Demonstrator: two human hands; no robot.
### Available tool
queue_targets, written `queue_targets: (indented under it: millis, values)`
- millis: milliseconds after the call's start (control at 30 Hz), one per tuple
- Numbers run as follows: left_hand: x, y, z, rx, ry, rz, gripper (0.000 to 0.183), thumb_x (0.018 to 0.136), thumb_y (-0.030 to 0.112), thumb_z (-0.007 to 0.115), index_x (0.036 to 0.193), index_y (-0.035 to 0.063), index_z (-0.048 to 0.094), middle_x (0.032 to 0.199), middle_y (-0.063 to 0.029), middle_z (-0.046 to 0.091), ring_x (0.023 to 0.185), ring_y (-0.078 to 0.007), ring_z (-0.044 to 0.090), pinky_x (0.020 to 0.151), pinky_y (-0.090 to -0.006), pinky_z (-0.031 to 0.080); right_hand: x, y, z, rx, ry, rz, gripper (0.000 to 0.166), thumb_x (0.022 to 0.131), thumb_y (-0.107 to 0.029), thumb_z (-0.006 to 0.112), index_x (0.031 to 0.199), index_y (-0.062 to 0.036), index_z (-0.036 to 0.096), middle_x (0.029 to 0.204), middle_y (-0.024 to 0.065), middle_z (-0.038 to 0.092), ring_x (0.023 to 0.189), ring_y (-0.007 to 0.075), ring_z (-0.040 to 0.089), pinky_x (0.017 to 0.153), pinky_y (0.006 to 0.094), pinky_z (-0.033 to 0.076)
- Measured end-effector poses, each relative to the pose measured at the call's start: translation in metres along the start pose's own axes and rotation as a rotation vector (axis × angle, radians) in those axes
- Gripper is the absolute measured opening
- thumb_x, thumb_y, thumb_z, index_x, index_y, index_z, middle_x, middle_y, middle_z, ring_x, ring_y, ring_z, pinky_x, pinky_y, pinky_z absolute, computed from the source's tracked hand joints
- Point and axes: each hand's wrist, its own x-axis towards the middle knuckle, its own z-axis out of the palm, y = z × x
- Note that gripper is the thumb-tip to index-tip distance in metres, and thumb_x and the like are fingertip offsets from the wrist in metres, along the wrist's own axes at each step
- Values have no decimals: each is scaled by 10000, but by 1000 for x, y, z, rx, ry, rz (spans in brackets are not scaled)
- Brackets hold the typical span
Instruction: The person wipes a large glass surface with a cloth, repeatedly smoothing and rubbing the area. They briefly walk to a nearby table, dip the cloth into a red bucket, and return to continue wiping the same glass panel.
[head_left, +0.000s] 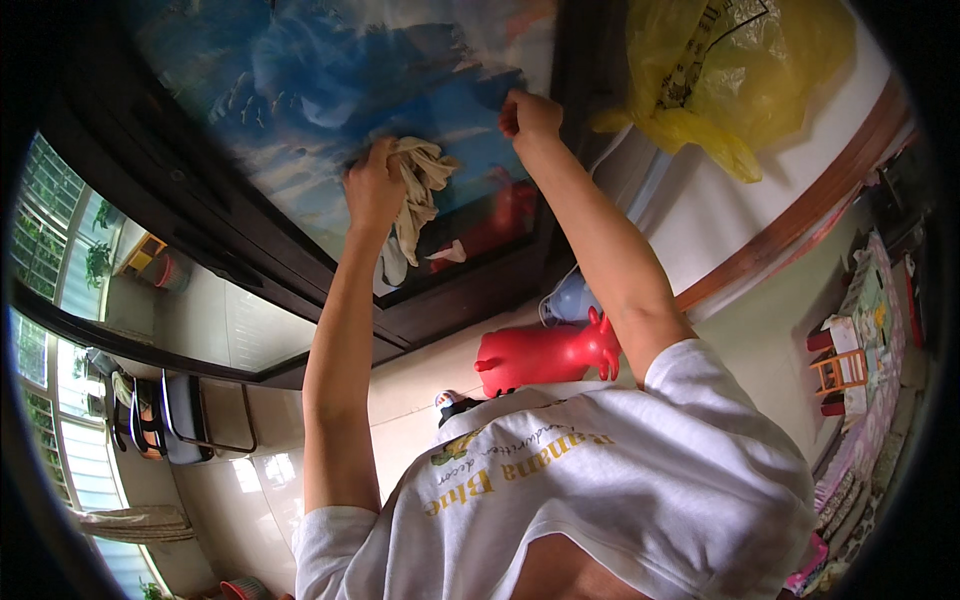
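Observation:
A crumpled beige cloth (424, 180) is gripped in my left hand (373, 187), against the glossy blue picture panel (322, 82) of a dark wooden cabinet. The cloth's lower end hangs loose over the panel's bottom part. Farther right, my right hand (531, 116) is curled into a fist close to the panel's right edge, with nothing visible in it. Whether that fist touches the panel cannot be made out. The panel reflects a red shape near its lower right corner.
A yellow plastic bag (739, 82) with writing hangs at upper right. On the tiled floor stand a red animal-shaped toy (532, 356) and a bluish plastic container (570, 300). A mirror (202, 315) is at left, above folding chairs (187, 420). A bed (874, 375) lies far right.

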Motion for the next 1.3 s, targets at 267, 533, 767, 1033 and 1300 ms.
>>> queue_targets:
  millis: [267,533,767,1033,1300]
  values:
    - [2,-6,0,92,57,156,240,841,105,553,1078,88,592,620,-130,593,479,-254,548,474,-368,445,-3,21,-9,124,-106,-227,116,695,-74,572,630,17,544,518,105,518,383,185,453,367,289,317]
    - [2,-8,3,93,76,163,223,837,114,561,1055,91,595,715,-138,626,588,-291,601,528,-380,477,-8,31,-5,125,-43,-327,102,725,-63,569,666,19,569,541,92,534,405,162,471,376,277,336]
    - [1,-11,4,112,123,225,232,844,113,551,1072,103,588,749,-142,633,620,-298,611,562,-389,489,-6,30,-16,192,-198,-256,135,763,-98,615,720,23,572,556,97,549,460,167,552,394,291,444]
    - [0,-7,4,69,27,91,211,827,100,537,1034,102,576,880,-135,634,737,-322,601,681,-420,455,-10,17,-19,-41,-195,-225,211,803,-154,619,738,39,566,649,124,584,524,213,597,485,308,528]
    - [1,-14,7,126,104,226,229,861,128,552,1086,91,578,802,-145,644,595,-268,600,528,-384,486,-6,2,-13,-19,-150,-147,87,768,-18,580,748,65,560,634,156,592,506,235,603,463,320,522]
